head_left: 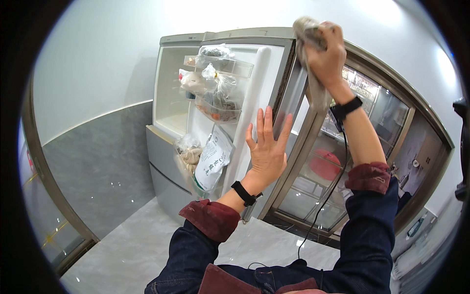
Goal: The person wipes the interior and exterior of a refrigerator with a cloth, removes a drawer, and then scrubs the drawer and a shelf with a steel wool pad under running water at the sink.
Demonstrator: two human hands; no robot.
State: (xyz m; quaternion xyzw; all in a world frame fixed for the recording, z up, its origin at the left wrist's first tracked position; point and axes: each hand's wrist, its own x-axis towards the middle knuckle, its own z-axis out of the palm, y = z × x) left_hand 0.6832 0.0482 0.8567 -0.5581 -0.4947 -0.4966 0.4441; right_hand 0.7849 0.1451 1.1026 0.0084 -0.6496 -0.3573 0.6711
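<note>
A grey two-section refrigerator (pixel 169 159) stands ahead with its upper door (pixel 262 68) swung wide. My left hand (pixel 267 147) is spread against the door near its edge, fingers apart, holding nothing. Up at the door's top outer corner, my right hand (pixel 328 54) grips a greyish-beige cloth (pixel 313 36); part of the cloth hangs down below the hand. The door's inner shelves hold knotted clear plastic bags (pixel 220 81), a white printed pouch (pixel 214 159) and a bag of beige food (pixel 189 152). Both wrists wear black bands.
Right of the door is a brown-framed glass sliding door (pixel 318 196), with a pink round thing (pixel 324 164) behind the glass. A black cable (pixel 338 181) runs down from my right wrist. Another framed doorway (pixel 54 210) stands at the left. The floor (pixel 132 250) is pale glossy tile.
</note>
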